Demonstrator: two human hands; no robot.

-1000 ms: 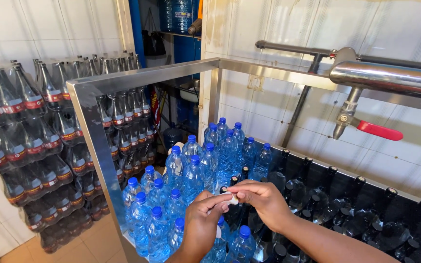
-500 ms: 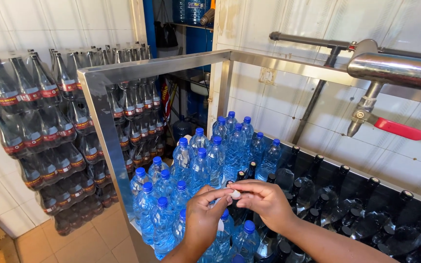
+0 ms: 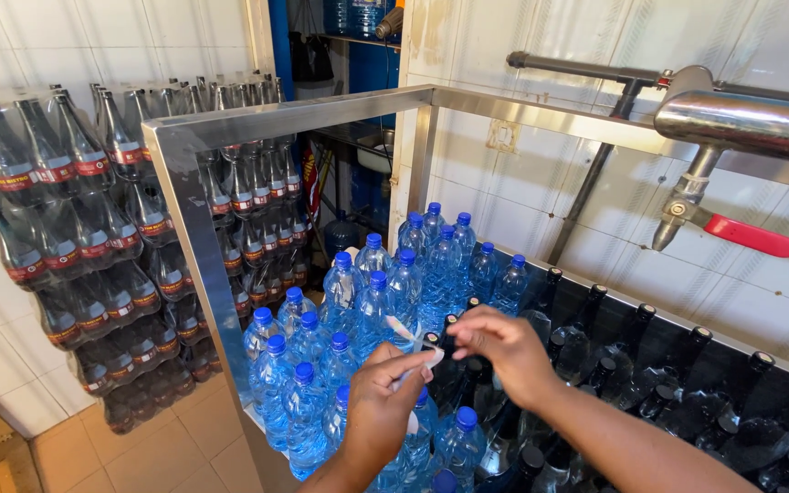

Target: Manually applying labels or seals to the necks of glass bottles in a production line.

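Left hand (image 3: pixel 378 411) and right hand (image 3: pixel 502 351) pinching small white strip (image 3: pixel 410 340), bottle beneath hidden

Right hand (image 3: pixel 504 351) covers a dark bottle's neck (image 3: pixel 454 321); pale strip (image 3: pixel 410 334) in fingers too small to identify. Left forearm cut by bottom edge. Wrapped packs (image 3: pixel 66 228) cropped left.

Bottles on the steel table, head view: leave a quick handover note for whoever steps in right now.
Left hand: pinches small clear plastic strips above the bottles.
Right hand: fingertips at the cap of a dark bottle in the middle of the table.
Blue-capped bottles stand clustered on the left of the steel-framed table; dark bottles with black caps fill the right.
Done or left: cannot tell beyond the one dark bottle being handled.
Wrapped packs of dark bottles are stacked against the wall.
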